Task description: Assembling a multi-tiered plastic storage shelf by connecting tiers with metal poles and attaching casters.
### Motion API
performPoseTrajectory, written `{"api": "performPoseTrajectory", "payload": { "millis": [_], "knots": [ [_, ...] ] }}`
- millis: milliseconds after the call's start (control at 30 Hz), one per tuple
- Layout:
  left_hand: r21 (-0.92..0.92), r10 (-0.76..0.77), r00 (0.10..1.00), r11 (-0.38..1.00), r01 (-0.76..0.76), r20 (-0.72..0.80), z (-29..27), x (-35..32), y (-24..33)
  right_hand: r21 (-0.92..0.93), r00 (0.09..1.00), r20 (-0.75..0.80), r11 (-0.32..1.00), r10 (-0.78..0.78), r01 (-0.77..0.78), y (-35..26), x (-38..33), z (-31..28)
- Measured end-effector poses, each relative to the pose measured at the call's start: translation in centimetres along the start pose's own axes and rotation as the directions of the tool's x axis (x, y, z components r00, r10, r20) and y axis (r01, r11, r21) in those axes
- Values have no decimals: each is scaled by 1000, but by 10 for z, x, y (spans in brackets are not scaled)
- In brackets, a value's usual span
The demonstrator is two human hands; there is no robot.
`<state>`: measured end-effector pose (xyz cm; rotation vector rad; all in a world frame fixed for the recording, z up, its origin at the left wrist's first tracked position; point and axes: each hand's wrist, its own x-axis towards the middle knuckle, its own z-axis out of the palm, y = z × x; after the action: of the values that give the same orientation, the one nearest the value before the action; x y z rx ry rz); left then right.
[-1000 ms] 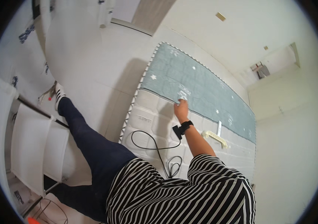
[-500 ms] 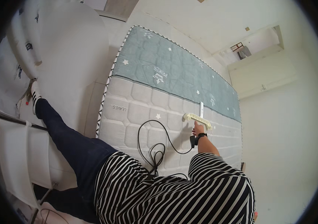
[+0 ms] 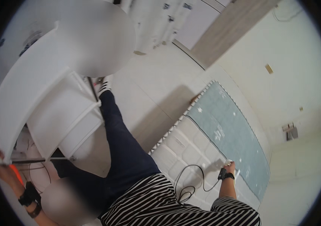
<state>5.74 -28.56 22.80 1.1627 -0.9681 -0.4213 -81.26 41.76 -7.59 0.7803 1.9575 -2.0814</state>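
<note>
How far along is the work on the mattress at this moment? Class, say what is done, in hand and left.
Done: the black cord already lies looped across the mattress, so the tool is set out. In hand: the right hand is on a small white tool at the teal panel's edge. Left: the surface shows no trace of passes, so the remainder cannot be judged.

Premises: a home bedroom, sparsely furnished. Evidence: 1 quilted white mattress (image 3: 190,150) with a teal patterned panel (image 3: 228,139) lies directly on a pale tiled floor (image 3: 156,86). White shelving (image 3: 55,113) stands beside it. Plain white walls (image 3: 292,49) and a wood-toned door panel (image 3: 232,30) enclose the room.
</note>
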Motion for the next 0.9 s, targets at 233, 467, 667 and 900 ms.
{"api": "performPoseTrajectory", "payload": {
  "millis": [233,467,667,900],
  "knots": [
    [-355,-234,970,913,199,-58,37,-32,-3,-169,779,-58,776,-624,608,-119,-81,162],
    [-235,-59,996,971,43,-63,45,-48,12,-73,655,493,723,-573,687,-129,-256,368],
    [-168,-41,985,986,13,-167,69,-62,45,-40,274,954,854,-121,518,-134,-401,516],
    [-216,-33,975,976,-16,-218,70,-66,56,459,-265,874,872,-408,170,-160,-611,628]
  ]
}}
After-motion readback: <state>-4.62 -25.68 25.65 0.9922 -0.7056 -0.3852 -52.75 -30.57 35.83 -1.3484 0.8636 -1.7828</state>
